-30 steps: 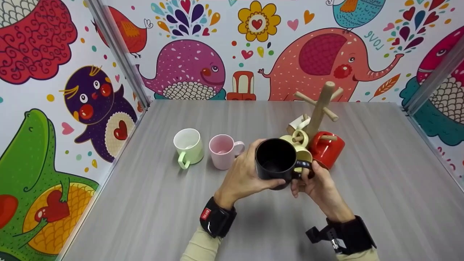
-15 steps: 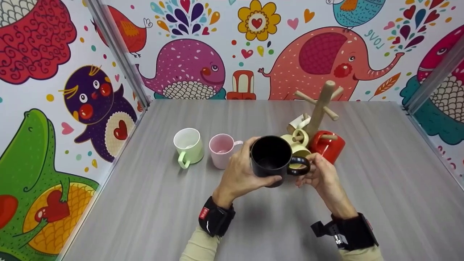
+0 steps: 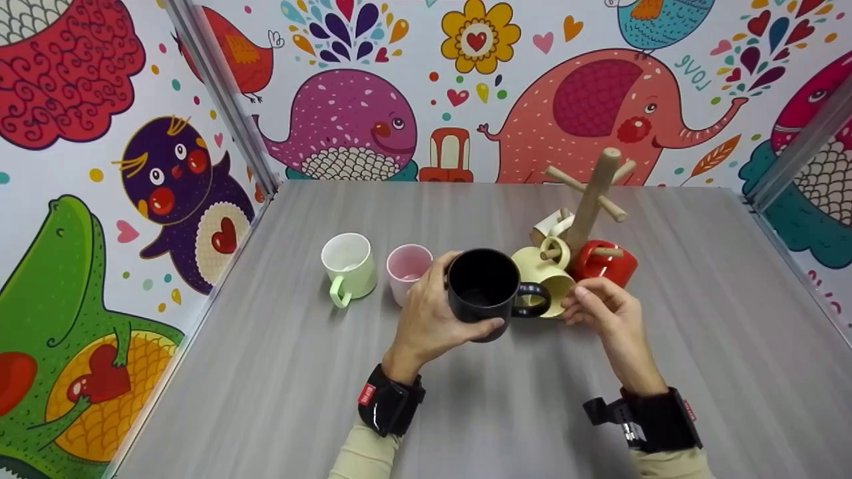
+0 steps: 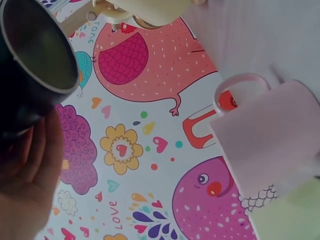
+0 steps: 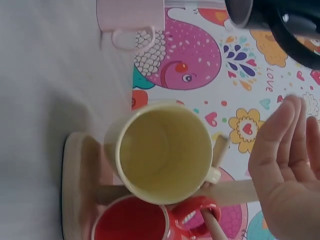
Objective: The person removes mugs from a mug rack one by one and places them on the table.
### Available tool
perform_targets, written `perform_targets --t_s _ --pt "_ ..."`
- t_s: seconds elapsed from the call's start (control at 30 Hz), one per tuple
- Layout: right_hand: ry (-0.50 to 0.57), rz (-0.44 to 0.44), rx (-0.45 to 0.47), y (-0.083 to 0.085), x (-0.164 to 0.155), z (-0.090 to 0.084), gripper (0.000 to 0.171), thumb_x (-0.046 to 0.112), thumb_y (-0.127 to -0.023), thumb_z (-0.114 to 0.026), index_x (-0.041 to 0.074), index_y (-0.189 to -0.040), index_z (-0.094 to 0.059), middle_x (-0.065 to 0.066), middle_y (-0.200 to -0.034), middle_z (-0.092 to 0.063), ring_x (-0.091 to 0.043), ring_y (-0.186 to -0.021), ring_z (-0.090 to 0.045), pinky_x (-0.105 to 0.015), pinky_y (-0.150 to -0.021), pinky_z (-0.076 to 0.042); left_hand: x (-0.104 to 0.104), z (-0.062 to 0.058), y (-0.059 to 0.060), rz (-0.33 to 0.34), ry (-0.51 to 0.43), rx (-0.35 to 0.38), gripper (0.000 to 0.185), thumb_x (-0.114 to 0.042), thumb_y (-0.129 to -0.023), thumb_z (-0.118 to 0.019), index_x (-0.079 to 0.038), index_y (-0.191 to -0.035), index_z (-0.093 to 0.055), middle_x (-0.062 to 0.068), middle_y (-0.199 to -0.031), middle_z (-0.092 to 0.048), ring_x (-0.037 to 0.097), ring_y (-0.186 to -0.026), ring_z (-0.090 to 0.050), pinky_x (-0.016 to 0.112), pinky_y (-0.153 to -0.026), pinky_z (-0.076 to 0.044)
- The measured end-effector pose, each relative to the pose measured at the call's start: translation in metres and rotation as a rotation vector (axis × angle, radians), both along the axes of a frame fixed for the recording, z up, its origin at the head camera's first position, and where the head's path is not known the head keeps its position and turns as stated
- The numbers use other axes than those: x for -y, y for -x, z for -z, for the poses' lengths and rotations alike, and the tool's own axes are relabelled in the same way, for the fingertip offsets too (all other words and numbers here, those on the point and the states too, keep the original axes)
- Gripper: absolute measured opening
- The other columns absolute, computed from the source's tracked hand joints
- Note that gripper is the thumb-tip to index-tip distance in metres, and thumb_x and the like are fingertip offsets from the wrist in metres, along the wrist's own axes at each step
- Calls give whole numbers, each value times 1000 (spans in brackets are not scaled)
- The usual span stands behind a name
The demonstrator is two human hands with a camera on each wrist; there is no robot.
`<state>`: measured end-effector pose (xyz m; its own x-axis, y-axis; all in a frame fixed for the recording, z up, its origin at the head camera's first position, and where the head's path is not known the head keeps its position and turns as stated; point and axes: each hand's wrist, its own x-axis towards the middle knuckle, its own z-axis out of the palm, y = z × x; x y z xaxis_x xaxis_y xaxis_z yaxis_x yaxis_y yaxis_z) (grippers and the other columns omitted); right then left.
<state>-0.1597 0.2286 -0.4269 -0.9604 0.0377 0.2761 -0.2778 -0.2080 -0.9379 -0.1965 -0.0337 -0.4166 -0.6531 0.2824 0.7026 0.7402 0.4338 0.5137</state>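
Note:
My left hand [image 3: 426,319] grips a black mug [image 3: 484,316] by its body, the mouth tilted towards the head camera and the handle pointing right. To the right of that handle, my right hand [image 3: 616,319] is raised with loosely bent fingers. In the right wrist view these fingers [image 5: 285,135] hold nothing and stand apart from the black mug [image 5: 305,15]. Just behind the hands is a wooden mug tree [image 3: 592,199]. Hanging by their handles from its lower pegs are a pale yellow mug [image 3: 529,266], a red mug [image 3: 606,265] and a partly hidden white mug [image 3: 547,225].
A light green mug [image 3: 356,279] and a pink mug [image 3: 403,276] stand upright on the grey table [image 3: 266,372], left of the black mug. My left hand partly covers the pink one. Upper pegs [image 3: 612,207] of the tree bear no mugs. Printed walls [image 3: 452,153] border the table.
My left hand has carried the black mug a little to the left, away from the tree. My right hand has let go of its handle and moved slightly right.

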Motion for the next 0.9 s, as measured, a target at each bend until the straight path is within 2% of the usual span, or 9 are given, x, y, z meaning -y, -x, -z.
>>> perform_targets --t_s 0.1,0.2,0.4,0.63,0.9 --pt "-16 85 -14 2 -3 -1 7 -9 -97 -58 -12 -99 -64 -10 -82 -71 -15 -68 -68 -26 -64 -57 4 1 -1 -6 -12 5 90 -38 -64 -94 4 -131 -52 12 -122 -63 24 -110 -63 41 -92 -52" --pt "-34 135 -29 3 -7 -1 8 -10 -96 -59 -17 -101 -60 -11 -82 -71 -15 -69 -68 -26 -64 -57 10 4 -1 -22 -16 3 90 -37 -64 -94 4 -131 -51 12 -122 -63 25 -109 -63 43 -92 -52" --pt "-14 177 -43 4 -14 -2 7 -12 -95 -59 -12 -100 -64 -11 -82 -71 -15 -71 -67 -26 -64 -56 21 9 0 -83 -8 -2 90 -36 -63 -94 5 -130 -52 13 -122 -64 27 -108 -64 45 -90 -53" --pt "27 223 -17 6 -20 -5 6 -11 -95 -59 -16 -98 -62 -15 -81 -70 -17 -69 -67 -26 -63 -56 33 11 0 -135 -19 18 92 -36 -61 -94 7 -131 -51 16 -122 -64 32 -102 -67 47 -84 -53" --pt "37 302 -7 9 -28 -8 5 -13 -94 -60 -13 -94 -65 -11 -78 -70 -16 -66 -66 -24 -59 -55 46 13 -4 -192 -40 54 92 -33 -61 -95 4 -132 -50 15 -125 -64 31 -108 -64 48 -87 -52"
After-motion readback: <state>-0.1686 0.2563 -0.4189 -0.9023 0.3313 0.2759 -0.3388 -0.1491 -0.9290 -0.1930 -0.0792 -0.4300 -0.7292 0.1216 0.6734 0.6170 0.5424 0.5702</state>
